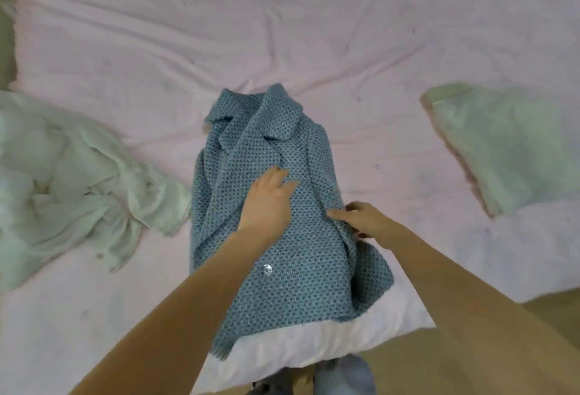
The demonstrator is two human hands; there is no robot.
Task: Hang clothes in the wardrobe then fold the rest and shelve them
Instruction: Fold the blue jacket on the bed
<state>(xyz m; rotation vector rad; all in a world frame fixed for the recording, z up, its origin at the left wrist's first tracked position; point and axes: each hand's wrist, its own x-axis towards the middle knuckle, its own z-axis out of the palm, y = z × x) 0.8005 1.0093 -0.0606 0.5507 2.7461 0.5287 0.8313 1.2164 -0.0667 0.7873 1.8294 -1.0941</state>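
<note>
A blue tweed jacket [301, 272] with a collar and a shiny button lies on the pink bed sheet [282, 33], its sides folded in. My left hand [270, 200] rests flat on the jacket's chest with fingers straight. My right hand [361, 218] grips the folded right edge of the jacket, fingers curled round the fabric.
A crumpled white garment [78, 181] lies on the bed at the left. A pale green pillow [508, 143] sits at the right. The bed's near corner [314, 350] overhangs a wooden floor [470, 357].
</note>
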